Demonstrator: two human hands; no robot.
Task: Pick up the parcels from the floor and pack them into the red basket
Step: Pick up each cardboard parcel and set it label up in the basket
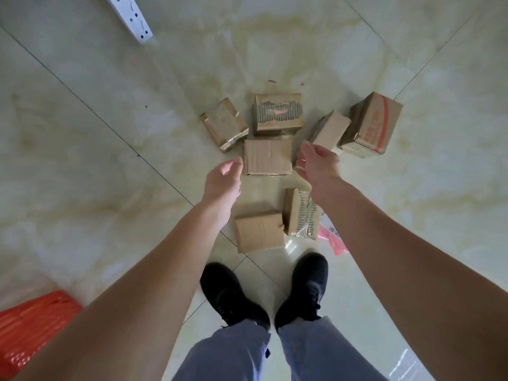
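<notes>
left hand [224,176] fingers loosely curled, holding nothing | right hand [316,160] fingers relaxed, empty, above the plain parcel [268,157] | seven cardboard parcels scattered on the tiled floor [110,160] beyond the black shoes [305,290] | red-striped parcel [371,125] far right, print unreadable | red basket [30,323] near left

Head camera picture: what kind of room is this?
Probably a room indoors, maybe a home or a parcel depot. It has glossy pale marble-look floor tiles, a white power strip and brown cardboard parcels.
</notes>
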